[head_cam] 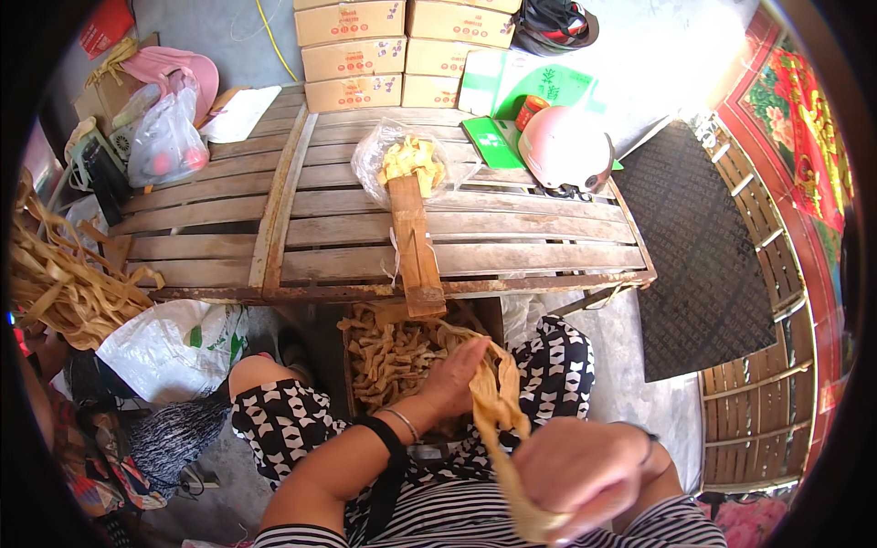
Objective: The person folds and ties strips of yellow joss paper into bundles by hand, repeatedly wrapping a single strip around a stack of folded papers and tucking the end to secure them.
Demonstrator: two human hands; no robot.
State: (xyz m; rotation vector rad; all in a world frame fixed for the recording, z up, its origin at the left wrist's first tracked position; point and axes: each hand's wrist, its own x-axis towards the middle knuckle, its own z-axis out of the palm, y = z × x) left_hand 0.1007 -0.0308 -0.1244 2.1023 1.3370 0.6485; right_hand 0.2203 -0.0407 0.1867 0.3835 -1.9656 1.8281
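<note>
A long, pliable yellow-tan strip (pixel 495 404), which looks like tofu skin, hangs between my two hands in front of my lap. My left hand (pixel 453 380) has its fingers on the strip's upper part, above an open box (pixel 348 383). Many short, knotted-looking tan pieces (pixel 390 353) fill that box between my knees. Lower and to the right, my right hand (pixel 582 466) is closed around the strip's lower stretch and is blurred. A wooden board (pixel 414 246) lies on the slatted table (pixel 527 226), its near end jutting past the edge.
A plastic-lined bowl (pixel 366 168) of yellow pieces sits beyond the board. A pink helmet (pixel 565 147) stands right of it; stacked cartons (pixel 353 58) rise behind. At left, long tan strips (pixel 68 281) hang near a white sack (pixel 171 349) and a person's patterned clothing (pixel 171 438).
</note>
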